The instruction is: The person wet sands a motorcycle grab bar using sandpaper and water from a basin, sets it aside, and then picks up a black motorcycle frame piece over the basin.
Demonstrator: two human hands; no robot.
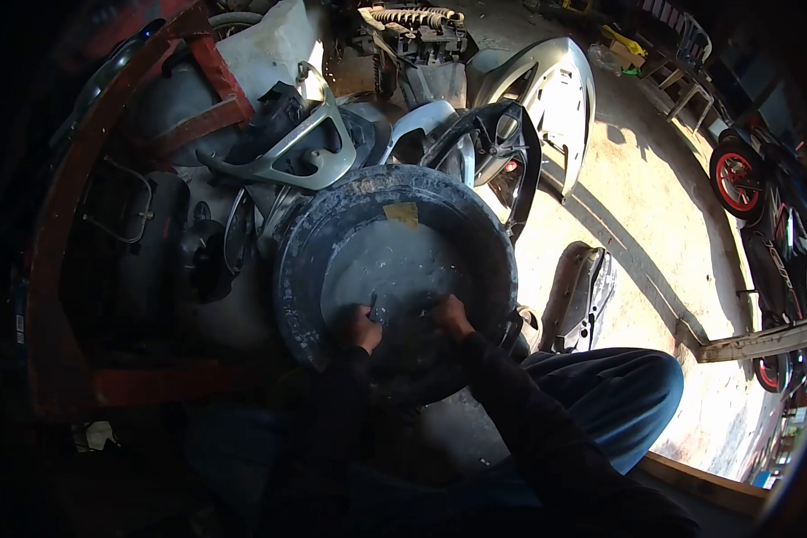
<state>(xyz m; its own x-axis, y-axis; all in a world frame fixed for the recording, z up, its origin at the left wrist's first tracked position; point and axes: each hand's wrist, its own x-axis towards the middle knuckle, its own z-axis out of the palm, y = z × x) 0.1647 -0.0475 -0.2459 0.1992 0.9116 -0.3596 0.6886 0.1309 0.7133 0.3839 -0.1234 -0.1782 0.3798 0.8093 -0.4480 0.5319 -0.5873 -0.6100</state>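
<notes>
A big round dark tub (296,314) stands before me, holding cloudy grey water (381,260) with small flecks on its surface. A yellowish patch (402,214) is on the inner wall at the far side. My left hand (365,330) is in the near left part of the tub, its fingers curled closed at the water. Across from it, my right hand (453,316) is closed too, with its fingertips down in the water. Something dark shows between and around the hands, but shadow and murky water hide what they hold.
Motorbike body panels, including a silver-green one (332,152), a black one (529,170) and a large pale one (578,99), lie beyond the tub. A red metal frame (49,296) borders the left. Another dark panel (583,300) and motorcycles with a red wheel (737,177) are right.
</notes>
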